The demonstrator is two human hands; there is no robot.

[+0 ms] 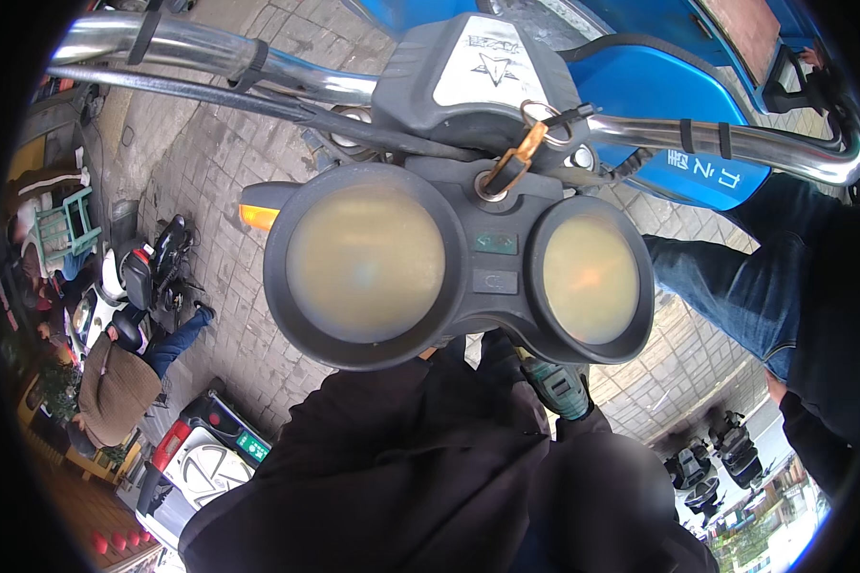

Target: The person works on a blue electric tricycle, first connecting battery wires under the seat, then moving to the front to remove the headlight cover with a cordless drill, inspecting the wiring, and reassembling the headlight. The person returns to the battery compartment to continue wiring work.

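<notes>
A dark motorbike instrument cluster with two round, cloudy dials (pixel 363 263) fills the centre. A key with an orange fob (pixel 518 153) stands in the switch above them, under chrome handlebars (pixel 205 53). Below the cluster, someone in dark clothing (pixel 373 468), head area blurred, has an arm beside a green tool (pixel 559 387), partly hidden; the grip on it is unclear. I cannot make out either of my own hands.
Blue bodywork (pixel 659 124) is at upper right, beside a person's jeans-clad leg (pixel 736 286). At left are seated people (pixel 115 392), a green stool (pixel 62 229) and parked scooters (pixel 201 449) on paving (pixel 220 353). More scooters (pixel 698 468) stand at lower right.
</notes>
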